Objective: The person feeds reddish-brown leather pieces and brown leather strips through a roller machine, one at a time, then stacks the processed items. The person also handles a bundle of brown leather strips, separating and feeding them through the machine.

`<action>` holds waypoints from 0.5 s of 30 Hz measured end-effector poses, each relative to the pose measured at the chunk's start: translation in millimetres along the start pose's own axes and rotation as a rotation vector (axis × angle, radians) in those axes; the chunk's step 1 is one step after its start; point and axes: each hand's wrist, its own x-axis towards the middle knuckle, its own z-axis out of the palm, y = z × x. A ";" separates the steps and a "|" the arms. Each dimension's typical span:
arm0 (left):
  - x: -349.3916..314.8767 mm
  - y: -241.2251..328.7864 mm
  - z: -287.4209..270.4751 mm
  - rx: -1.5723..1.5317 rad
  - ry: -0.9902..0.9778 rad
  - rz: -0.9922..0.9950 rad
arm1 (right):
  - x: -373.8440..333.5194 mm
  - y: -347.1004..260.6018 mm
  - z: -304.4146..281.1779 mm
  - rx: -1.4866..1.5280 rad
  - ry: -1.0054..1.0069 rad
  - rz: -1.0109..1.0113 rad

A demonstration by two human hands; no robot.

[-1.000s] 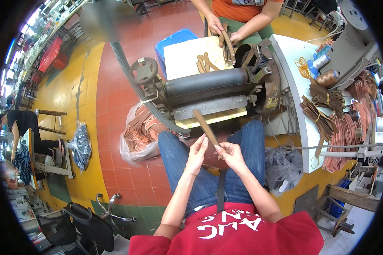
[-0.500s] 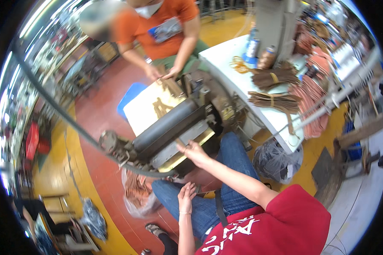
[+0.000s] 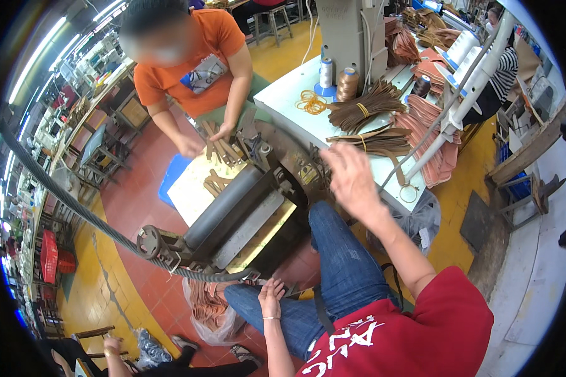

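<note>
Head view: the right hand (image 3: 352, 179) reaches open and empty toward the leather strip bundles (image 3: 365, 110) on the white surface (image 3: 283, 94). The left hand (image 3: 271, 298) rests flat, empty, on the knee. Risk: a sleeve or hand straying near the roller machine (image 3: 233, 210).

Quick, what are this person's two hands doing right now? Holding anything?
Left hand: open, resting on the knee, holding nothing.
Right hand: open and blurred, raised near the bundled leather strips, holding nothing.

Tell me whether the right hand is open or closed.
Open. The right hand is raised with fingers spread, holding nothing, above the strap bundles on the white table.
</note>
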 end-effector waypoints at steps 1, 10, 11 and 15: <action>1.3 -0.9 -0.3 -0.001 0.015 0.000 | 11.7 12.3 -7.3 -0.089 0.031 0.031; -14.4 5.1 7.4 0.034 0.063 0.083 | 47.1 34.8 -20.3 -0.289 -0.383 0.133; -20.7 11.4 13.6 0.059 0.034 0.084 | 44.5 28.2 -34.2 -0.167 -0.246 0.075; -55.9 47.4 52.7 0.087 -0.386 0.028 | 31.6 -15.2 -83.0 0.365 0.000 0.050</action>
